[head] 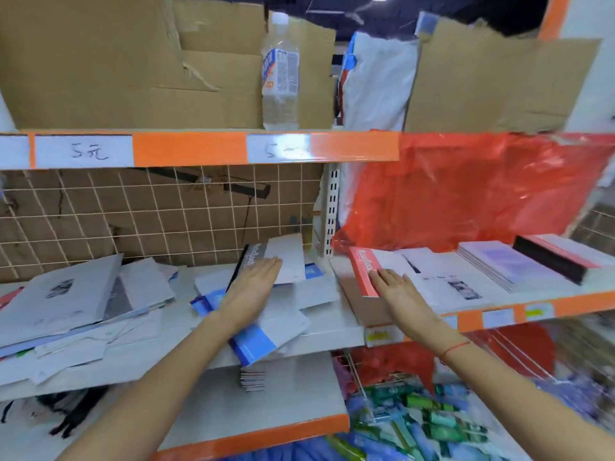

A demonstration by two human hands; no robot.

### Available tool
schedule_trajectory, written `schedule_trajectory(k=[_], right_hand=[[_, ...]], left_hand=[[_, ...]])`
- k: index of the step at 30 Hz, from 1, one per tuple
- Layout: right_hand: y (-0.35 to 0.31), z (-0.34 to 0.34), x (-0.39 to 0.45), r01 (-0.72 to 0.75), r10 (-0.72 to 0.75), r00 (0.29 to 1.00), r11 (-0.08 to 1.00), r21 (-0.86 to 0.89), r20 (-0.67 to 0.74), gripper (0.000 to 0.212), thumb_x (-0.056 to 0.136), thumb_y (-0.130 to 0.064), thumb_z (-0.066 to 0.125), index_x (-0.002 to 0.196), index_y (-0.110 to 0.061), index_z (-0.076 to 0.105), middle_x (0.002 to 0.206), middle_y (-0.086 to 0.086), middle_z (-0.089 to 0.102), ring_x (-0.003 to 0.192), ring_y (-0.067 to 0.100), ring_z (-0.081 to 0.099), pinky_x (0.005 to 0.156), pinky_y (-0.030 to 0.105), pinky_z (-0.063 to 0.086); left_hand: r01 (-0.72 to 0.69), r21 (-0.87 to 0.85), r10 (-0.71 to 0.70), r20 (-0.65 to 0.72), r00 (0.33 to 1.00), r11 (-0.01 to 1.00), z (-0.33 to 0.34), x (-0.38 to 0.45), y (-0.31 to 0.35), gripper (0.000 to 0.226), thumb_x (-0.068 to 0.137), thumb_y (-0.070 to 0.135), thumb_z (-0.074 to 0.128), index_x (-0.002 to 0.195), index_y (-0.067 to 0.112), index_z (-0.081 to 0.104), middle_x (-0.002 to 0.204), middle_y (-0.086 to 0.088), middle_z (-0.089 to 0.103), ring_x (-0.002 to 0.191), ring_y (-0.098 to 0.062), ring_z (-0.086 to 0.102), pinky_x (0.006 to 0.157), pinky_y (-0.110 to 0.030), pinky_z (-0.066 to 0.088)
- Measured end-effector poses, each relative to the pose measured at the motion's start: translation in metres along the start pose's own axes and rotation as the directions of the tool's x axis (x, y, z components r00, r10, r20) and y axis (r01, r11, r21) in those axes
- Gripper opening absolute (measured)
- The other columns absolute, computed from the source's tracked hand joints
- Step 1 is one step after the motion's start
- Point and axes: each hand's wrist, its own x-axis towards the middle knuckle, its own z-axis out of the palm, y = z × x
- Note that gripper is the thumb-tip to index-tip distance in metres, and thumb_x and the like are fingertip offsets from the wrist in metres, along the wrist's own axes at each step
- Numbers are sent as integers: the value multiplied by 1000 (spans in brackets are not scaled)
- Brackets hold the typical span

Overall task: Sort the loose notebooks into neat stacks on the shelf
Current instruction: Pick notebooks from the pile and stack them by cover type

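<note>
On the middle shelf (326, 331), both hands reach in w/ fingers straight and close together. Left hand (254, 277) lies flat over a black-spined notebook (276, 261), fingertips on its pale cover; it tilts atop a loose heap of thin, glossy grey and blue notebooks (256, 341). Right hand (396, 289) rests w/ fingertips touching a red-spined notebook (364, 272), thick, flat, on white printed covers. Whether the thumbs hook under anything is unclear — blurred. Neater stacks (499, 264) sit further right.
</note>
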Motion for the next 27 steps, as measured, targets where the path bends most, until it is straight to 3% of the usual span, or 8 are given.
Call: schedule_trajectory(k=[2, 4, 8, 11, 14, 21, 24, 27], right_hand=[[37, -5, -21, -48, 48, 999, 999, -12, 17, 63, 76, 5, 49, 137, 1, 39, 136, 21, 44, 127, 36, 42, 97, 48, 37], [74, -6, -41, -95, 95, 995, 995, -9, 27, 56, 73, 0, 47, 129, 5, 48, 126, 24, 52, 118, 40, 50, 88, 51, 43], [144, -3, -81, -190, 187, 978, 981, 35, 91, 70, 52, 15, 65, 121, 7, 55, 115, 25, 58, 109, 43, 56, 80, 54, 47], [187, -3, -107, -214, 213, 974, 977, 13, 75, 68, 53, 17, 62, 120, 5, 56, 116, 23, 59, 108, 40, 57, 81, 53, 46], [226, 2, -129, -262, 261, 964, 965, 18, 53, 61, 44, 13, 76, 102, -3, 61, 98, 15, 64, 91, 35, 63, 67, 48, 51], [277, -16, -164, -341, 339, 938, 940, 5, 73, 60, 87, -6, 53, 143, -6, 32, 148, 8, 34, 138, 23, 30, 108, 42, 24], [299, -14, -173, -349, 350, 935, 937, -17, 57, 59, 89, -4, 49, 145, -6, 28, 152, 8, 29, 140, 22, 26, 111, 40, 21], [329, 1, -178, -337, 338, 941, 940, -50, 12, 65, 71, 16, 56, 134, 4, 45, 137, 21, 47, 129, 36, 44, 102, 51, 33]], left_hand=[[-39, -23, 39, -1, 999, 999, 6, 23, 38, 73, 46, -27, 68, 117, -10, 59, 115, -29, 62, 99, -43, 64, 77, -55, 54], [-83, -66, 83, -8, 997, 994, 11, 44, 76, 66, 54, -20, 64, 119, -9, 58, 117, -29, 61, 102, -44, 63, 81, -57, 52], [-175, -76, 170, -59, 984, 982, 27, 79, 141, 62, 57, -17, 53, 118, -8, 59, 117, -28, 61, 103, -43, 63, 80, -58, 52], [-236, -50, 232, -76, 970, 971, 36, 101, 188, 76, 39, -25, 73, 112, -7, 64, 112, -25, 65, 98, -38, 66, 75, -51, 55], [-252, -2, 252, -58, 966, 968, 43, 118, 227, 83, 28, -20, 79, 108, -4, 67, 110, -21, 67, 97, -32, 68, 73, -43, 57], [-293, -38, 289, -74, 954, 956, 63, 164, 299, 83, 30, -17, 77, 111, -2, 66, 112, -20, 67, 98, -32, 67, 75, -40, 57], [-319, -40, 314, -89, 945, 947, 71, 185, 328, 86, 26, -14, 83, 109, -1, 67, 108, -18, 68, 95, -30, 69, 71, -38, 58], [-339, -64, 333, -80, 939, 939, 85, 210, 357, 82, 28, -13, 87, 107, -3, 67, 108, -20, 68, 93, -34, 69, 69, -41, 58]])
